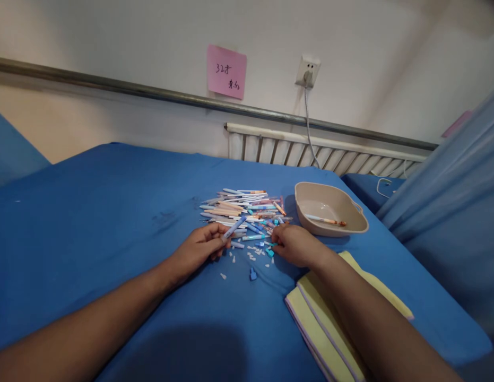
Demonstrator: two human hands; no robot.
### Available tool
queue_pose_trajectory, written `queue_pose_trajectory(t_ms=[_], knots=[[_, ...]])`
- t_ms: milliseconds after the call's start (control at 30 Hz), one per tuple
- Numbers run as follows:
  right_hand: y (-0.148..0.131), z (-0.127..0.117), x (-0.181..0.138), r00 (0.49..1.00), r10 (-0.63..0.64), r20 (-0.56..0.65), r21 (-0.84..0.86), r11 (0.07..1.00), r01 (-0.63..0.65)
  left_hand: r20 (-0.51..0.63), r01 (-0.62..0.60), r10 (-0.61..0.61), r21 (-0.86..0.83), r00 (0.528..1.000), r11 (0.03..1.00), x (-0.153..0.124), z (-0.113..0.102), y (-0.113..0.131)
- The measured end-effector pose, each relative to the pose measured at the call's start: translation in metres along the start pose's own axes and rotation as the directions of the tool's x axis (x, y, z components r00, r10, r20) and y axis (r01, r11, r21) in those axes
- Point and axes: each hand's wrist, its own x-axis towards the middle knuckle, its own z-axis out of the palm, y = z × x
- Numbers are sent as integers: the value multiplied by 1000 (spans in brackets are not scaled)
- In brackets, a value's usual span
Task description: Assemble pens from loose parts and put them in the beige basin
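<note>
Pink note (226,71) on wall, handwriting too small to read surely. Left hand (201,246) pinching a blue pen (234,227) at edge of pen pile (247,212) on blue bench (91,223). Right hand (295,245) curled, fingertips among loose caps (252,257). Beige tray (352,225) just beside, holding one pen. Yellow pad (322,323) under right forearm.

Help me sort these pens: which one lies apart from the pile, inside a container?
The orange-tipped pen lying alone in the beige bowl; the other pens sit in the pile on the blue cloth.
</note>
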Motion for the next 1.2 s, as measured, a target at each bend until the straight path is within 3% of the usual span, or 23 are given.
queue_pose_trajectory(t_ms=[133, 233, 333, 467, 833, 1000, 1200], knots=[[-1, 1, 2, 997, 6, -75, 3, 1000, -5, -4, -20, 20, 64, 1000, 998, -2, 1, 2], [-1, 2, 4, 981, 10, -192, 195, 980, 28, 1, -63, 64, 163, 998, 985, -4, 1, 6], [-4, 3, 6, 959, 37, -279, 429, 899, 90, 4, -107, 111, 277, 994, 955, -6, 1, 8], [-10, 3, 4, 927, 20, -374, 539, 818, 199, 13, -143, 151, 419, 988, 897, -7, -1, 8], [-9, 5, 5, 865, -119, -488, 418, 838, 352, 70, -209, 204, 545, 976, 812, -9, -1, 10], [-8, 2, 4, 837, -232, -496, 310, 853, 421, 78, -220, 216, 590, 973, 777, -9, -2, 10], [-8, 1, 2, 829, -257, -497, 307, 841, 445, 76, -223, 223, 611, 972, 760, -10, -2, 10]])
